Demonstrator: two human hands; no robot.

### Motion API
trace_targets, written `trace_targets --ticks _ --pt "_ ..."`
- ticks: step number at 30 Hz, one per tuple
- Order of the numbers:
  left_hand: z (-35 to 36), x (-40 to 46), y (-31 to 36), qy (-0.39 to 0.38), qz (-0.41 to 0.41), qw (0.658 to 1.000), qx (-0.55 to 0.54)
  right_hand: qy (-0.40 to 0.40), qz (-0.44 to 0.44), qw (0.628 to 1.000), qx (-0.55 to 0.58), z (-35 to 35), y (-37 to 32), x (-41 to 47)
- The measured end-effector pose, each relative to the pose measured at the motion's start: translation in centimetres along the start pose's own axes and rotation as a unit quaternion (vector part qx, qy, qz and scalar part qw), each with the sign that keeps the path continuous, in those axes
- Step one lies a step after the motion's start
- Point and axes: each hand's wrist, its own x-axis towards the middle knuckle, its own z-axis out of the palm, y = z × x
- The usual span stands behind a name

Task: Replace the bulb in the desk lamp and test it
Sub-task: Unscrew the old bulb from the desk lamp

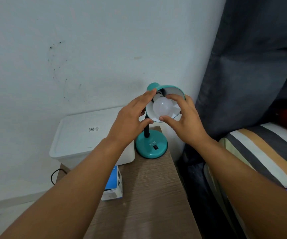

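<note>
Bulb: frosted white round bulb [162,107] sits in the teal metal lamp shade [173,89].
Right hand [185,121]: fingers curled around the bulb.
Left hand [130,118]: steadies the shade's rim.
Progress: bulb unlit; whether it is going in or coming out is unclear; switch [154,147] test remains.

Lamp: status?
Left hand grips shade. Right hand pinches bulb, bulb unlit at socket. Nothing in the way.
</note>
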Motion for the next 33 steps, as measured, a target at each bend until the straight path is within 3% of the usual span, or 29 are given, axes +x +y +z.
trace_targets --ticks 6,14,23,29,33 --pt "0.0 0.0 0.2 -0.004 -0.003 1.000 -0.009 -0.034 -0.005 0.999 0.006 -0.3 0.1 -0.1" --pt "-0.1 -0.1 0.4 -0.008 -0.014 1.000 -0.010 0.016 0.011 0.999 -0.033 0.6 0.3 -0.2" --pt "0.1 -0.2 0.5 -0.005 -0.031 0.999 -0.034 -0.004 -0.001 0.999 -0.037 0.7 0.5 -0.5" --pt "0.3 -0.1 0.5 -0.006 -0.032 0.999 -0.027 0.040 0.039 0.997 -0.048 1.1 0.1 -0.2" --pt "0.3 -0.2 0.5 -0.001 -0.035 0.999 -0.029 0.031 0.016 0.999 -0.033 1.0 0.1 -0.2"
